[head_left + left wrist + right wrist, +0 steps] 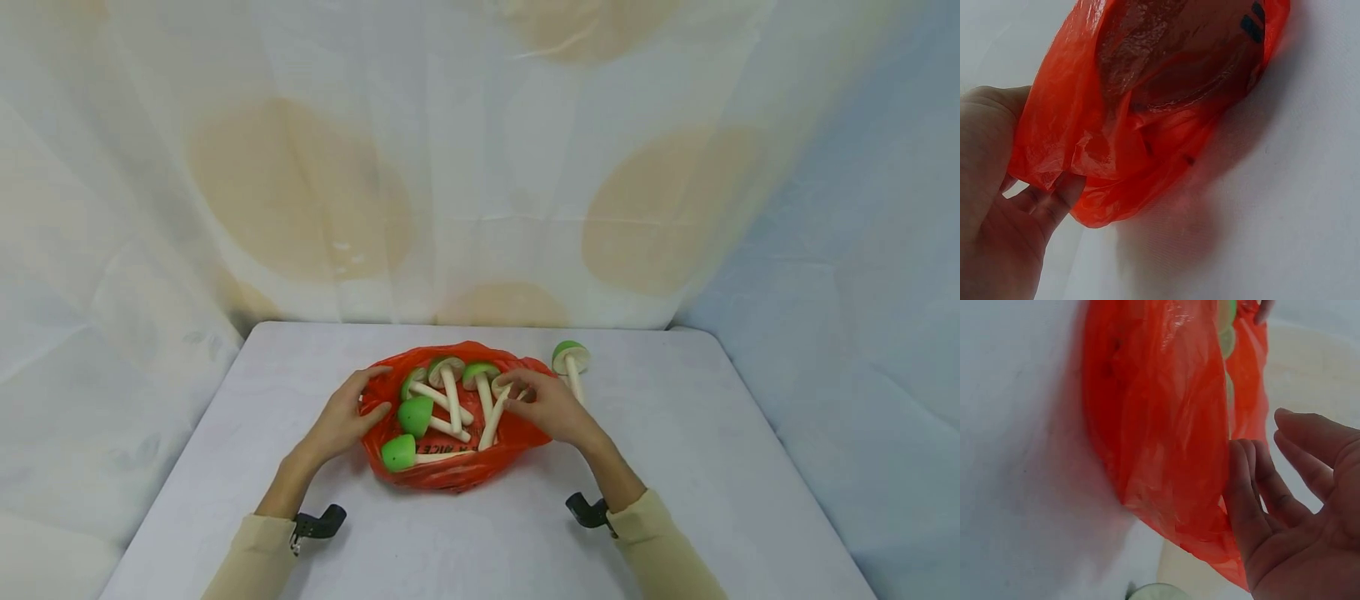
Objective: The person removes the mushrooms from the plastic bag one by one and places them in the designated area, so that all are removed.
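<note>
- We see green-capped mushrooms (416, 416) inside the open red bag (450, 479) on the bench (750, 433); one lone mushroom (570, 357) lies outside, right and behind.
- The left hand (347, 417) pinches the bag's left edge.
- The right hand (558, 410) has spread fingers at the right edge; whether they touch a mushroom, we cannot tell.
- We should hold thin plastic lightly, mouth wide.

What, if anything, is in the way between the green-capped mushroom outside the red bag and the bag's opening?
Two things: the right side of the red bag itself stands between the outside mushroom and the opening, and the right hand crosses that side near the stem. Nothing else shows between them.
</note>
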Demonstrator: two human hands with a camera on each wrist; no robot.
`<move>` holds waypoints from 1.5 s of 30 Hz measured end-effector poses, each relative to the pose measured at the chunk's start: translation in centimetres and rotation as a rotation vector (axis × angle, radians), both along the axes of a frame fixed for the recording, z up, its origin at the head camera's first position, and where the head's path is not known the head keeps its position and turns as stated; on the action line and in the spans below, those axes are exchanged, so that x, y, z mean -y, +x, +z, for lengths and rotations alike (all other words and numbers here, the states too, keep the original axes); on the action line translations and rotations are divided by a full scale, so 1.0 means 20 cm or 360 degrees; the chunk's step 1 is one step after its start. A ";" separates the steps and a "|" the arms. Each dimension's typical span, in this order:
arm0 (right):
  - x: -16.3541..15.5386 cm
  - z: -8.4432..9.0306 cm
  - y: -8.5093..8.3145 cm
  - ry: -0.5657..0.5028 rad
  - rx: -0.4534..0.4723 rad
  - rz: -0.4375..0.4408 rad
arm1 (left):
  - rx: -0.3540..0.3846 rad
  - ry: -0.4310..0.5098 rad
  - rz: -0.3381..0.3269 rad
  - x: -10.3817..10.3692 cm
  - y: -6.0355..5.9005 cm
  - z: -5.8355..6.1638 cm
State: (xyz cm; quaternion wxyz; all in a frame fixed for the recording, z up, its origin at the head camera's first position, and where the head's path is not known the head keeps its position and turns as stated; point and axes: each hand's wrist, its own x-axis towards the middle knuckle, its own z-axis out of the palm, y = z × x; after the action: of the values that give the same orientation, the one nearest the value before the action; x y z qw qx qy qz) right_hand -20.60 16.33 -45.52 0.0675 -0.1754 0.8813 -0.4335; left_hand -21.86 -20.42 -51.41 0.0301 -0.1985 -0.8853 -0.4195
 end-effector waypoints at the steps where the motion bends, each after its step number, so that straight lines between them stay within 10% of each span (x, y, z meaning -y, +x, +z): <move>1: 0.00 -0.01 0.00 0.0033 0.0003 -0.0002 | 0.0003 -0.0002 0.0001 0.00 0.00 0.00; 16: 0.05 -0.14 -0.01 0.0366 0.0069 -0.0124 | 0.0031 -0.0005 0.0001 0.00 0.00 0.01; 45: 0.09 -0.20 0.02 0.0262 0.0138 -0.0254 | 0.0053 -0.0001 -0.0003 -0.01 0.01 0.01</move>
State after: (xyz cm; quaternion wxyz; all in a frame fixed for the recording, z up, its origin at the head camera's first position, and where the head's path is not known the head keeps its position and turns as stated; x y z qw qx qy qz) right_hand -20.23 14.46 -49.52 0.0851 -0.0797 0.9213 -0.3710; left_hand -21.69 -20.26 -51.15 0.0151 -0.1923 -0.8856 -0.4225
